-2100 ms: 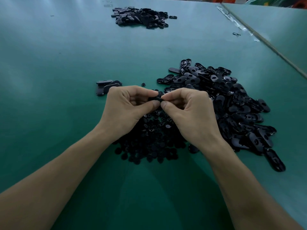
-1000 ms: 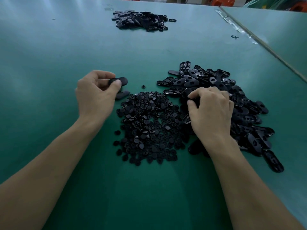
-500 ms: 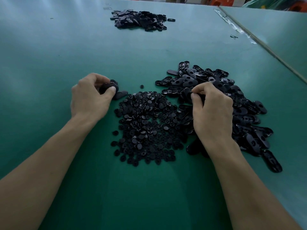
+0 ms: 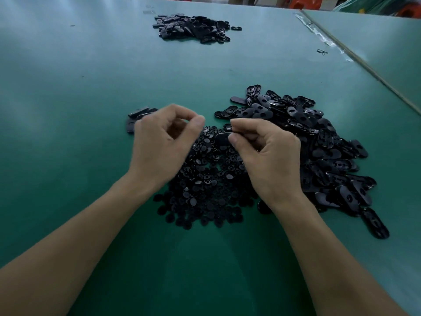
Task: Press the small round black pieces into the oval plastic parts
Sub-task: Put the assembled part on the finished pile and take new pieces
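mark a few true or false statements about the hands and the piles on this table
1. The right hand pinches an oval part. True.
2. The left hand lies flat on the table. False: its fingers are curled.
3. The round pieces lie left of the oval pile. True.
4. The far pile touches the oval pile. False: bare table separates them.
5. The table is red. False: it is green.
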Demonstrator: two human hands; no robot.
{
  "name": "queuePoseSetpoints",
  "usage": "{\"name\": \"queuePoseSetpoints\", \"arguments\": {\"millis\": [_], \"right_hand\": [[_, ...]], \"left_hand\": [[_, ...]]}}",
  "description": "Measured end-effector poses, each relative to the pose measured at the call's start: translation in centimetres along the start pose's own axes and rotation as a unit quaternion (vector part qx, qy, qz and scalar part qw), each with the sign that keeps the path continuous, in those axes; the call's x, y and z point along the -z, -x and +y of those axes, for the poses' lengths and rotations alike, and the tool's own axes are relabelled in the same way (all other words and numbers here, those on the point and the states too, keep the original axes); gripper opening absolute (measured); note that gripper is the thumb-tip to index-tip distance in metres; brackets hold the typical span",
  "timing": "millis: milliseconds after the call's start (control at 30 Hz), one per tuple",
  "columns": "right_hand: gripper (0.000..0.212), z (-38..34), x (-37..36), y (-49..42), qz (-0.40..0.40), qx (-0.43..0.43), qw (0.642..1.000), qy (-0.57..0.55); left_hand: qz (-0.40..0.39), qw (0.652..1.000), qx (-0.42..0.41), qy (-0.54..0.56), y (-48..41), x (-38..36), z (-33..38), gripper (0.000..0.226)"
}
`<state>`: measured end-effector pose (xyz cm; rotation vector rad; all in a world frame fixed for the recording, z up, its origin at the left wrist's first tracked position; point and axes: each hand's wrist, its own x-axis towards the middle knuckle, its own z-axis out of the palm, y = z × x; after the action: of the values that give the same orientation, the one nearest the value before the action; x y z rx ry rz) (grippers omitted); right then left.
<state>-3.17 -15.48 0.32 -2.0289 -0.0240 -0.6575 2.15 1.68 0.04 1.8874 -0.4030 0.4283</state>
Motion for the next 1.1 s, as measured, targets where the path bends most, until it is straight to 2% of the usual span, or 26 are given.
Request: {"name": "queuePoseSetpoints", "arguments": {"millis": [67,167,300,433,667,933,1033,1100], "right_hand": [[0.020,-0.2,-0.1,-0.1,0.003,-0.021,0.997,-0.068],[0.025,-0.7,-0.1,0.0,-0.010,-0.035,0.986,-0.160],[0.030,-0.9,-0.2,0.2,-0.040,-0.051,0.982,-0.176],[0.029,-1.0,-0.3,0.3,-0.037,-0.052,0.984,-0.167],[0.002,-0.6,-0.4,0.6,-0.027,-0.039,0.998,-0.032],[0.005,-0.9,-0.4,0.7,-0.020,-0.041,0.999,-0.015],[0.018,-0.8,-0.3,0.7,-0.056,-0.023,0.992,0.111],[0.029,-0.7,-0.2,0.9,-0.117,-0.004,0.965,0.234]], "left_hand": [[-0.029,0.999,-0.018,0.014,0.6,-0.5,0.3,0.001],[-0.066,0.997,-0.017,0.037,1.1,-0.9,0.1,0.009],[-0.074,0.991,0.003,0.107,1.3,-0.9,-0.1,0.016],[-0.076,0.989,0.025,0.128,1.2,-0.8,-0.2,0.015],[-0.070,0.985,0.028,0.153,1.0,-0.7,-0.2,0.012],[-0.065,0.983,0.028,0.170,1.0,-0.6,-0.5,0.011],[-0.047,0.978,0.042,0.198,0.9,-0.6,-0.7,0.011],[-0.037,0.976,0.049,0.210,0.8,-0.6,-0.8,0.010]]}}
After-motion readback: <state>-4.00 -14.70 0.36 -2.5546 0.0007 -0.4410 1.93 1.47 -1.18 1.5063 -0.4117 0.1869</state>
